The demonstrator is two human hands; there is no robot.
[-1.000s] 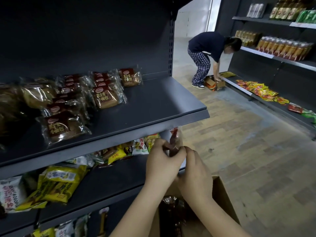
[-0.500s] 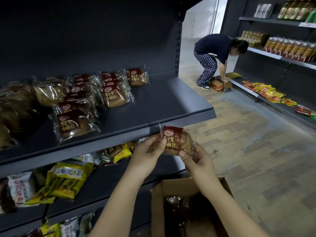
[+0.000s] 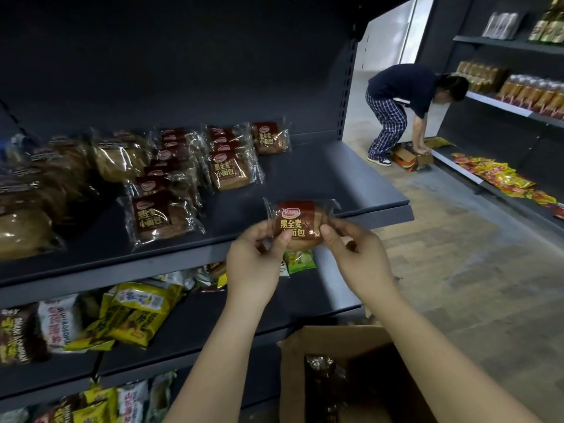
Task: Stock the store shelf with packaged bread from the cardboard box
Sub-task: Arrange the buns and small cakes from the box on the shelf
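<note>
At shelf (image 3: 351, 190) front edge: left hand (image 3: 254, 264), right hand (image 3: 355, 254) fingers pinching bread packet (image 3: 297, 222) (label up); cardboard box (image 3: 293, 377) at 6 o'clock.

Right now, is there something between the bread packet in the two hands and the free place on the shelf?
Nothing visible does. The left hand and right hand pinch the bread packet just in front of the shelf edge; the bare surface behind it is open. The stocked packets lie further left.
</note>
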